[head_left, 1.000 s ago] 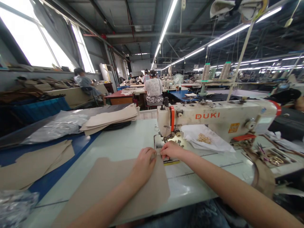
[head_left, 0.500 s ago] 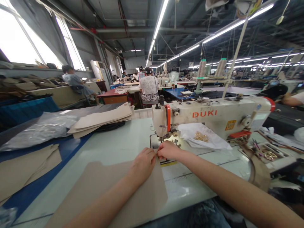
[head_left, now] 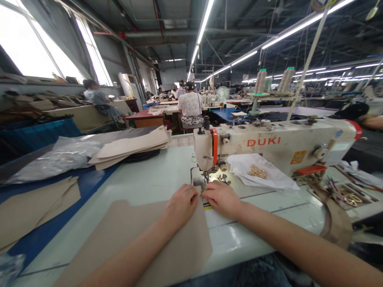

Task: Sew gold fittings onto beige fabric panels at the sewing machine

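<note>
A large beige panel [head_left: 119, 235] lies on the pale green table, its upper right corner near the needle area of the white sewing machine [head_left: 266, 141]. My left hand [head_left: 183, 202] is closed on that corner, fingers curled and fingertips pressed together. Close beside it, my right hand [head_left: 220, 198] has its fingers bent together at the panel's edge, just in front of the needle; whatever lies between its fingertips is too small to make out. A white cloth [head_left: 266, 171] holding small gold-coloured metal pieces [head_left: 257, 172] rests behind my right hand.
Stacked beige panels [head_left: 131, 147] and clear plastic [head_left: 56, 157] sit at the left, with more panels [head_left: 38, 207] on a blue surface. A tray [head_left: 356, 195] of tools and gold rings stands at the right. People sit farther back.
My right hand has shifted slightly right and turned, its back now flatter and its fingertips a little away from my left hand's. The whole view has moved slightly.
</note>
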A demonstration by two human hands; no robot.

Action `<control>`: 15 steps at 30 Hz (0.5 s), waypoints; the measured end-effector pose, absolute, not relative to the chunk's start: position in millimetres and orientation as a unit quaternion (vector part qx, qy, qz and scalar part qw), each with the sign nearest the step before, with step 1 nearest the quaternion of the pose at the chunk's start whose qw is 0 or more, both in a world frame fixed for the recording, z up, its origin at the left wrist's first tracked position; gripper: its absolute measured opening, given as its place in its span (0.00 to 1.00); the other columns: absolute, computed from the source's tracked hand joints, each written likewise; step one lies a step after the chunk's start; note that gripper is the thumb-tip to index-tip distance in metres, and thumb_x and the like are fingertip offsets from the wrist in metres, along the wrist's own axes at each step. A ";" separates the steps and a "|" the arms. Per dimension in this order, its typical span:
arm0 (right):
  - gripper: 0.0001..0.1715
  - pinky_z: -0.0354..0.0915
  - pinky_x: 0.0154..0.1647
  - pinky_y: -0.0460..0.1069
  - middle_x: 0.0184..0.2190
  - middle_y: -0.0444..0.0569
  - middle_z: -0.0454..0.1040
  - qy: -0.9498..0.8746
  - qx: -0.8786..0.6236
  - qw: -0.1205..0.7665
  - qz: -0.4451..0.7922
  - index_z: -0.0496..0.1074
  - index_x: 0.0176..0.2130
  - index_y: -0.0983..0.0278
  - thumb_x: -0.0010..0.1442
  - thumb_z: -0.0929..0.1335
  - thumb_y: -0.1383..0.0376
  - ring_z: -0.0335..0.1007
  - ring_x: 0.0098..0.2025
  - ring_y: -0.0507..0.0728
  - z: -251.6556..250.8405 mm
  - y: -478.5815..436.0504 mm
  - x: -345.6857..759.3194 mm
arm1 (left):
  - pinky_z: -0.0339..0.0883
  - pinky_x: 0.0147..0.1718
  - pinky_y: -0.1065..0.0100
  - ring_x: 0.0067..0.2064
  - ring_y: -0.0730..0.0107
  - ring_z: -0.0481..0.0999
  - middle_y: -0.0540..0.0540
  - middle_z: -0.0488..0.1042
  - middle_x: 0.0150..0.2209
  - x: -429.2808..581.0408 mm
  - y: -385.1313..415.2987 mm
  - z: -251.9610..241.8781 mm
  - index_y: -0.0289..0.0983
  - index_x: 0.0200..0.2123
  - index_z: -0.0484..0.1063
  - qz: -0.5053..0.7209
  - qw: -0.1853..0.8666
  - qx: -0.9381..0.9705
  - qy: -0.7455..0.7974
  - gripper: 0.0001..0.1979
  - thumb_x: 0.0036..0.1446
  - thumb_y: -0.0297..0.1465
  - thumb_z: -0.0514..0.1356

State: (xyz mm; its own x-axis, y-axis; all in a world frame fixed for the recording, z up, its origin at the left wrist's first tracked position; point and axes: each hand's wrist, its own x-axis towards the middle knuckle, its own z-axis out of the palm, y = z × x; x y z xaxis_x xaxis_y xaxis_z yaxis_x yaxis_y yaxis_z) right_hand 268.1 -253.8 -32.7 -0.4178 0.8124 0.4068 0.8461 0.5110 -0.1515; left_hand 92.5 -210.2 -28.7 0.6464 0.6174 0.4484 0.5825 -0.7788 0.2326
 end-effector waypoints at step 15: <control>0.10 0.59 0.37 0.47 0.31 0.47 0.71 -0.866 -0.467 0.162 -0.072 0.74 0.36 0.62 0.62 0.63 0.68 0.64 0.36 0.55 -24.0 -255.0 270.5 | 0.66 0.37 0.65 0.35 0.65 0.70 0.46 0.72 0.29 92.0 -206.5 -27.4 0.37 0.25 0.67 0.239 0.057 0.914 0.324 0.08 0.50 0.21 0.51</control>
